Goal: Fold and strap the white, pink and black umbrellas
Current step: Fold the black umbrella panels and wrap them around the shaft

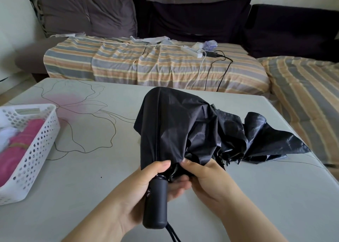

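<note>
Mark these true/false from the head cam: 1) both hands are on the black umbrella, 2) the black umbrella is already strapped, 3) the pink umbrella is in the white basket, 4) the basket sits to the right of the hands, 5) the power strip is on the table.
1) Both hands are on the black umbrella. True: the left hand holds it at the top of the handle, and the right hand pinches the canopy fabric.
2) Already strapped. False: the canopy hangs loose and spreads out to the right.
3) The pink umbrella is in the white basket. True.
4) Basket right of the hands. False: it sits at the table's left edge.
5) Power strip on the table. False: it lies on the striped sofa cover.
</note>
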The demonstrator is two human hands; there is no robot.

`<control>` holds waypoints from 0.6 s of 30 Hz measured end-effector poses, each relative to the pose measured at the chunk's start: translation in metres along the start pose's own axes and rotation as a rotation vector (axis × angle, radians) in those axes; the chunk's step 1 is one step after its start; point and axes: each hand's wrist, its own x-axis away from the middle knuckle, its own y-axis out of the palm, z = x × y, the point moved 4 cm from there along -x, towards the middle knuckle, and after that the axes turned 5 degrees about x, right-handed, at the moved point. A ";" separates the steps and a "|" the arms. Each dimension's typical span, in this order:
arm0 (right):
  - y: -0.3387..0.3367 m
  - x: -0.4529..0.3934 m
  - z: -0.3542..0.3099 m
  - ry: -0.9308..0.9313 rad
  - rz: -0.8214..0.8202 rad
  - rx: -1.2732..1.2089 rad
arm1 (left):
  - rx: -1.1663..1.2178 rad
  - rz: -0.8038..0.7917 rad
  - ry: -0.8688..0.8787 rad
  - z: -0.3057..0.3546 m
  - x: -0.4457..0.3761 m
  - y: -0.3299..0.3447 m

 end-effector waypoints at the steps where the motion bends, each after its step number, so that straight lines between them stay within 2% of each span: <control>1: 0.000 0.000 0.001 -0.003 -0.004 -0.017 | 0.018 -0.004 0.000 0.000 0.000 0.000; 5: 0.003 0.000 0.005 0.007 0.038 0.073 | 0.056 0.052 0.063 -0.001 -0.001 -0.003; 7: -0.004 -0.003 0.003 0.009 0.198 0.211 | 0.062 0.051 0.093 -0.002 -0.003 -0.003; 9: -0.018 -0.002 -0.011 -0.085 0.459 0.365 | 0.035 0.069 0.145 -0.001 -0.003 -0.004; 11: -0.028 0.003 -0.031 -0.222 0.659 0.680 | -0.068 0.095 0.210 -0.001 -0.004 -0.004; 14: -0.026 0.012 -0.054 -0.460 0.818 1.446 | -0.170 0.122 0.313 0.001 -0.003 -0.002; 15: -0.024 0.015 -0.058 -0.499 0.826 1.493 | -0.152 0.117 0.332 0.002 -0.002 -0.001; 16: -0.025 0.015 -0.061 -0.492 0.810 1.377 | -0.122 0.109 0.342 0.004 -0.002 0.000; 18: -0.032 0.011 -0.061 -0.375 0.660 0.718 | -0.047 0.081 0.354 0.009 -0.001 0.000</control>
